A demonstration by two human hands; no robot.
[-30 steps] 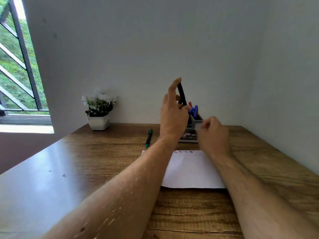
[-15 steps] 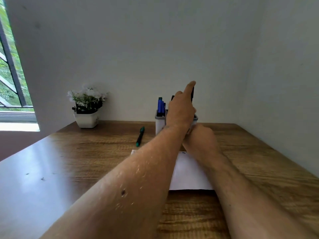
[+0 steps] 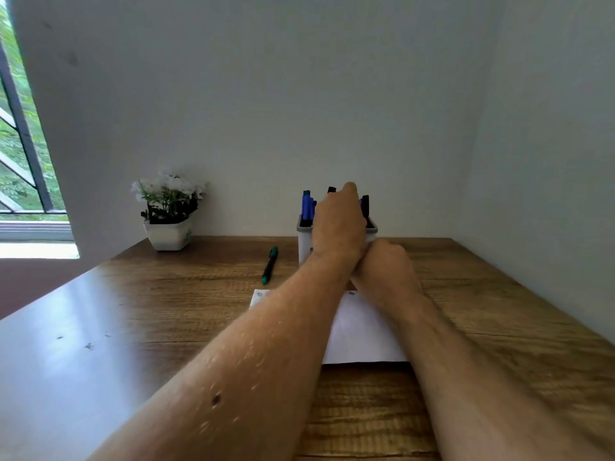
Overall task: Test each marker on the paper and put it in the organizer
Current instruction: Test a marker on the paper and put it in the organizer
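From the head camera I look down two bare forearms that reach across a wooden desk [image 3: 173, 301] toward the far wall. My left hand [image 3: 339, 224] sits at centre frame, raised over the white organizer [image 3: 304, 242], its back turned to me; the fingers reach down among the markers, but I cannot tell whether they pinch one or lie straight, since the hand hides them. My right hand [image 3: 387, 264] lies lower and just right of the left wrist, pressed against the organizer's front; its fingers look curled, though what they touch is hidden, so I cannot tell its grasp either. Blue markers [image 3: 307, 206] stand upright in the organizer's left part, and a black marker [image 3: 365, 206] stands at its right edge, beside the left hand. A green marker [image 3: 269, 265] lies flat on the desk left of the organizer, apart from it. The white paper [image 3: 362, 331] lies under the two forearms, with small test marks along its far edge. At left of centre a potted plant [image 3: 168, 209] with white flowers stands against the wall, and a barred window [image 3: 20, 128] fills the left edge.
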